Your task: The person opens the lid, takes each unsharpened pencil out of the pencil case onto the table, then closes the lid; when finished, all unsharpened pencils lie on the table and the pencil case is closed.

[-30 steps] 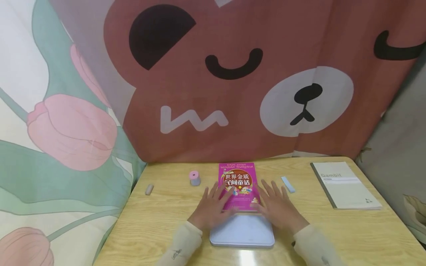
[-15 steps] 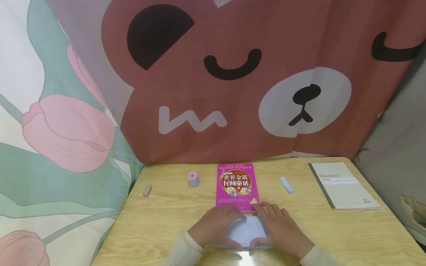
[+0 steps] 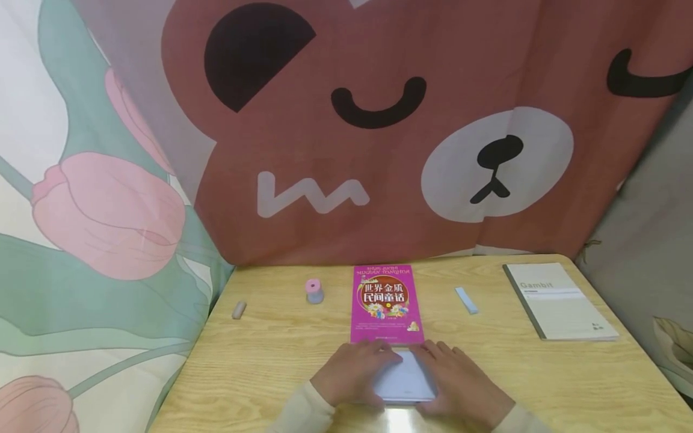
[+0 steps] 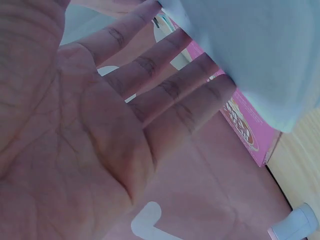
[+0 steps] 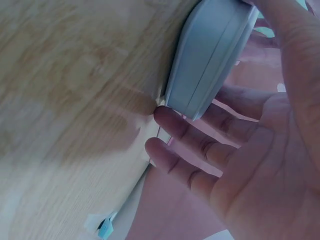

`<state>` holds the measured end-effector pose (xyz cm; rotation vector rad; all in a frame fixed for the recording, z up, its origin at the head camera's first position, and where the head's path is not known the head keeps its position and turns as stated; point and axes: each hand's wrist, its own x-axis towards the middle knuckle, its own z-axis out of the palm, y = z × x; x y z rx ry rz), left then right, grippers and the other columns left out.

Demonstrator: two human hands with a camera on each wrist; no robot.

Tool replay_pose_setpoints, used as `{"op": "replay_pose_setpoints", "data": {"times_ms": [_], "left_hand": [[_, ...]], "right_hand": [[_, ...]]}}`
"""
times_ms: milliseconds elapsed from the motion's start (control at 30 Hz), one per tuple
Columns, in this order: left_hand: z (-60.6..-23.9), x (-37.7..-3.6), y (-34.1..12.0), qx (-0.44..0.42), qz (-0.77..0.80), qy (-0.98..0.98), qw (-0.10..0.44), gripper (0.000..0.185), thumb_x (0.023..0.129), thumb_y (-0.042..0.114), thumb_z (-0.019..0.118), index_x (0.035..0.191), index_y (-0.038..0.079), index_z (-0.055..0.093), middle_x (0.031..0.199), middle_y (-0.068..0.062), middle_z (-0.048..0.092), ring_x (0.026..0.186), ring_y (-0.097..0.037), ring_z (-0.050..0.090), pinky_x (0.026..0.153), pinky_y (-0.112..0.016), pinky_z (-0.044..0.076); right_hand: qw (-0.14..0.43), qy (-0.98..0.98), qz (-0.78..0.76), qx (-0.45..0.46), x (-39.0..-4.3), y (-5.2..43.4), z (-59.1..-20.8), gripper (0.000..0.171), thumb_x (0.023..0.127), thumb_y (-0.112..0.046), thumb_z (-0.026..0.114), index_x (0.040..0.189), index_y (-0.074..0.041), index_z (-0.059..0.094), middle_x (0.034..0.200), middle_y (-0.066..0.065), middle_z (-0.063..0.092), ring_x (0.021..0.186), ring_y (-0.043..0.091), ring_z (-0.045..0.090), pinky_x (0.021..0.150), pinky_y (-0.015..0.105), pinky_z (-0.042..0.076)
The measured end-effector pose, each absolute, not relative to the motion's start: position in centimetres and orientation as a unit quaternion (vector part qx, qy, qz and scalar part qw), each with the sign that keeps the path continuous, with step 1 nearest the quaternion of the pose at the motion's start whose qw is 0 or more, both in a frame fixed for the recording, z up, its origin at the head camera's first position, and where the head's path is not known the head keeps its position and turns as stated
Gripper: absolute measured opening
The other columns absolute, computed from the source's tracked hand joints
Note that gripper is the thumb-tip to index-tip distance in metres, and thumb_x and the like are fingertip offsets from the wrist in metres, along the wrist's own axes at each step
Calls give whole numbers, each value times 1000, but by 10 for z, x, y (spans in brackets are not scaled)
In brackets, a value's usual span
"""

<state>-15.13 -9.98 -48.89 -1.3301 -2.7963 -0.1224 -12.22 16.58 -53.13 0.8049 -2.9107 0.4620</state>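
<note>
A flat pale blue case with rounded corners lies on the table near its front edge. My left hand holds its left end, fingers at the far side and thumb at the near side. At the other end my right hand grips it the same way. The left wrist view shows fingertips against the case. In the right wrist view a seam runs along the side of the case, and two fingers extend past its corner. Just beyond it lies a magenta book with Chinese lettering.
On the wooden table, a small brownish stub and a pink-topped grey cylinder stand left of the book. A light blue strip and a white notebook lie to the right. A bear-print curtain hangs behind.
Both hands were spread above the book and the case's far edge a second ago. They have come down toward me and taken hold of the case's two ends.
</note>
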Motion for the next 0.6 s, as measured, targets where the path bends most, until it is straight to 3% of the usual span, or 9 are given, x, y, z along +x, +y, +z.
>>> {"op": "replay_pose_setpoints", "data": {"times_ms": [167, 367, 600], "left_hand": [[-488, -153, -95, -451, -9, -891, 40, 82, 62, 51, 105, 135, 27, 76, 126, 11, 77, 110, -6, 70, 90, -24, 57], [-485, -153, -91, -456, 12, -889, 34, 75, 63, 47, 104, 129, 24, 76, 123, 8, 78, 107, -8, 73, 94, -25, 58], [-484, -151, -87, -449, 19, -893, 14, 72, 63, 45, 103, 125, 24, 72, 122, 6, 80, 98, -7, 74, 91, -22, 58]], "right_hand": [[41, -950, 156, 268, -123, 164, -529, 103, 76, -60, 93, 158, -9, 56, 147, 2, 62, 123, 21, 61, 103, 54, 57], [38, -950, 152, 269, -124, 162, -527, 101, 77, -60, 91, 158, -9, 58, 143, 1, 63, 112, 15, 58, 93, 44, 60], [32, -951, 157, 264, -123, 162, -525, 100, 75, -58, 94, 155, -7, 60, 141, 5, 64, 112, 18, 60, 91, 46, 62]]}}
